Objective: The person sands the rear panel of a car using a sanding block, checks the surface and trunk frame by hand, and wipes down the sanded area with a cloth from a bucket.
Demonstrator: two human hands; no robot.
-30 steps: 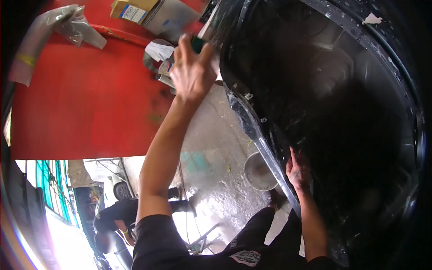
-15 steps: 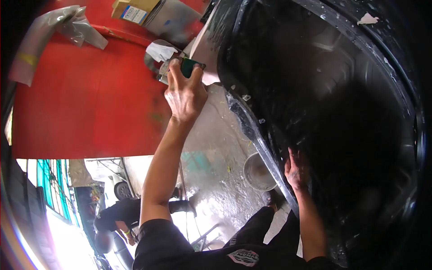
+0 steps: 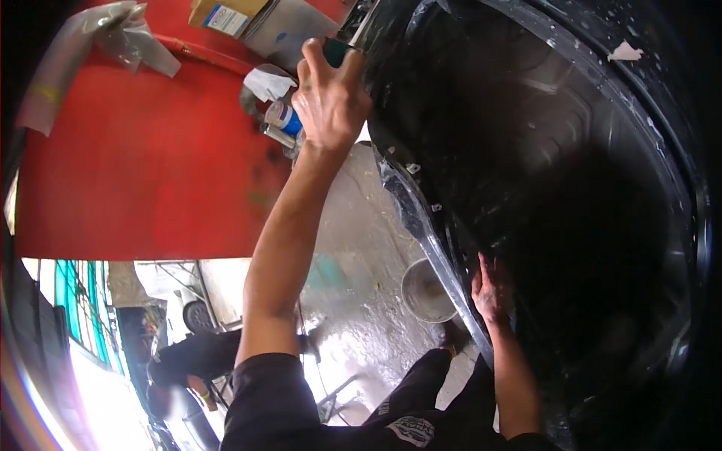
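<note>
My left hand [image 3: 331, 105] is closed around a dark green block [image 3: 338, 52], gripped between thumb and fingers. It is at the upper left edge of a large black vehicle panel [image 3: 519, 98], and the hand hides the block's underside. Lower on the same panel lies my right hand [image 3: 492, 293], its fingers stretched out near the pale inner edge; it holds nothing that I can see, though shadow darkens part of it.
Left of the panel is a red surface [image 3: 150, 173] carrying a cardboard box [image 3: 226, 16], a blue-and-white can [image 3: 283, 117] and clear plastic [image 3: 124, 37]. A round bucket [image 3: 429, 292] stands on the wet floor. Another person [image 3: 192, 361] bends down at lower left.
My left hand has moved up and to the right with the green block, from beside the red surface to the panel's edge, uncovering the can. The right hand stays nearly in place.
</note>
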